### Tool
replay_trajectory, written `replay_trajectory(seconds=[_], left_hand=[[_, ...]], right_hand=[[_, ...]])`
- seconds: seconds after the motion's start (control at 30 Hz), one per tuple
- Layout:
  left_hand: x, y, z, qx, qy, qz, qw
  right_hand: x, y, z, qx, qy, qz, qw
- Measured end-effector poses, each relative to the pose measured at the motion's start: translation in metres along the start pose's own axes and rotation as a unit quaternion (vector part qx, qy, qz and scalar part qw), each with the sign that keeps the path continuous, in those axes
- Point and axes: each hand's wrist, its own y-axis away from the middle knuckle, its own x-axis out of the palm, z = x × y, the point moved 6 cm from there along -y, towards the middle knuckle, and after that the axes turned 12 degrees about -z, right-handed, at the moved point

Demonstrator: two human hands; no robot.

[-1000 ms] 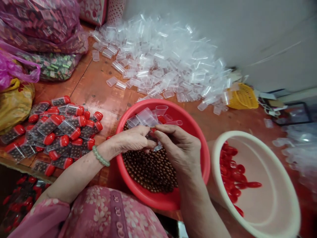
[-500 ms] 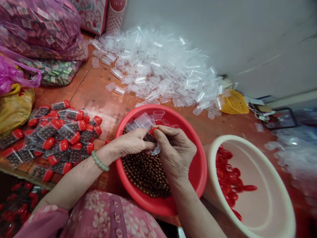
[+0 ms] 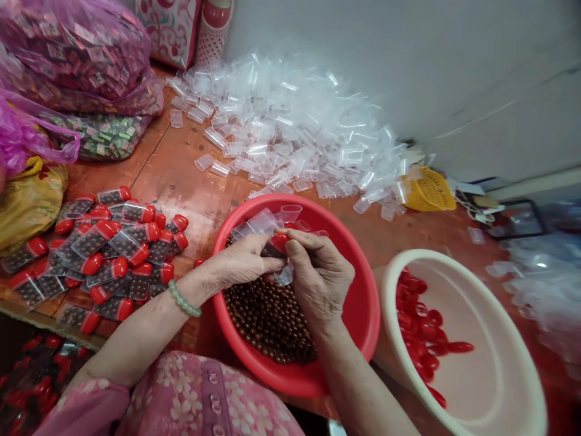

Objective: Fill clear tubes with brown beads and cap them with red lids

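My left hand and my right hand meet over a red basin that holds small brown beads and a few clear plastic vials. Between the fingertips of both hands sits one small clear vial of beads with a red cap at its top; my right thumb and fingers press on the cap. A pale green bead bracelet circles my left wrist.
A heap of filled red-capped vials lies left on the wooden table. A large pile of empty clear vials is behind. A cream basin with red caps stands right. Pink bags sit far left, a yellow basket at right.
Both hands stayed together over the red basin; the red cap now shows more clearly at the vial's top under my right fingers. The view shifted slightly.
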Motion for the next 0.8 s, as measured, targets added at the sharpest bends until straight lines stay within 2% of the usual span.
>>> replay_trajectory(seconds=[0.1, 0.17, 0.27, 0.4, 0.67, 0.8], left_hand=[[0.000, 0.000, 0.001, -0.025, 0.042, 0.023, 0.999], [0.001, 0.000, 0.001, -0.036, 0.075, 0.034, 0.996], [0.000, -0.001, 0.001, -0.050, 0.104, 0.028, 0.993], [0.000, -0.003, 0.004, -0.053, 0.094, 0.010, 0.994], [-0.002, -0.004, 0.006, -0.056, 0.077, -0.009, 0.995], [-0.002, -0.005, 0.006, -0.056, 0.049, -0.023, 0.997]], right_hand=[[-0.003, -0.004, -0.011, 0.065, -0.020, 0.050, 0.996], [-0.004, -0.005, -0.015, 0.104, -0.030, 0.060, 0.992], [-0.006, -0.006, -0.015, 0.125, -0.029, 0.037, 0.991], [-0.005, -0.005, -0.014, 0.149, -0.040, 0.015, 0.988], [-0.005, -0.002, -0.018, 0.159, -0.047, -0.018, 0.986], [-0.005, -0.004, -0.013, 0.120, -0.017, -0.003, 0.993]])
